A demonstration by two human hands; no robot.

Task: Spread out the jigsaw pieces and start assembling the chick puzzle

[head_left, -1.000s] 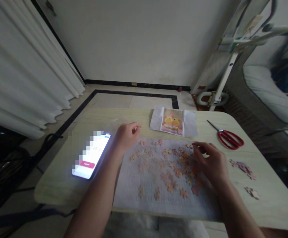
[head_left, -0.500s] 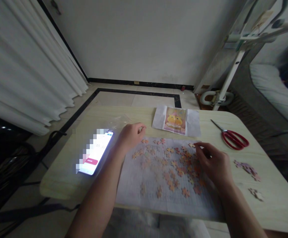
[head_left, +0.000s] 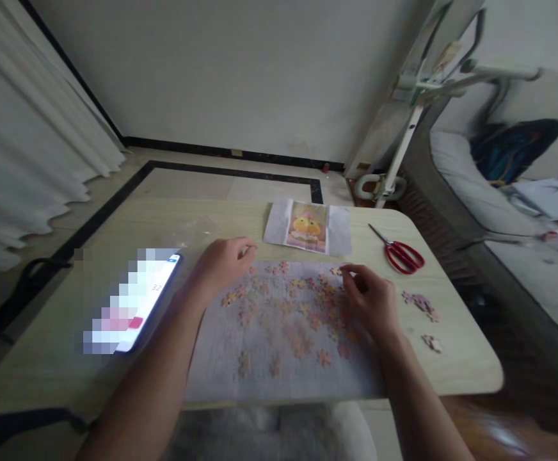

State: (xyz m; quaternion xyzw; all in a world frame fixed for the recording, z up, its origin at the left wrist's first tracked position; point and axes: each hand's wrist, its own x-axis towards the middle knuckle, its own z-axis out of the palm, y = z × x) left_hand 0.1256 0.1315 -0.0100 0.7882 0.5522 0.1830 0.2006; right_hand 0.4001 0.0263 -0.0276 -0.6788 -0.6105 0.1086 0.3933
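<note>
Many small jigsaw puzzle pieces [head_left: 324,357], mostly orange, yellow and pink, lie loose on a whitish sheet [head_left: 212,378]. At the sheet's far right part, my right hand [head_left: 372,298] pinches a yellowish puzzle piece [head_left: 335,271] by its edge with thumb and forefinger. My left hand [head_left: 226,259] rests by the sheet's far left corner, its fingers curled together; anything inside them is hidden. Beyond the sheet lies a creased paper with a printed picture [head_left: 308,227] of two yellow figures.
Left of my left forearm lies a lit phone [head_left: 149,301], near clear plastic film [head_left: 195,230]. Red-handled scissors [head_left: 402,256] lie to the right, above a cluster of purplish pieces [head_left: 420,304] and a small pale group [head_left: 432,344]. The table [head_left: 471,365] ends beyond these.
The view has turned to the right, so the table and both hands appear further left. Both hands keep nearly the same pose and place over the sheet.
</note>
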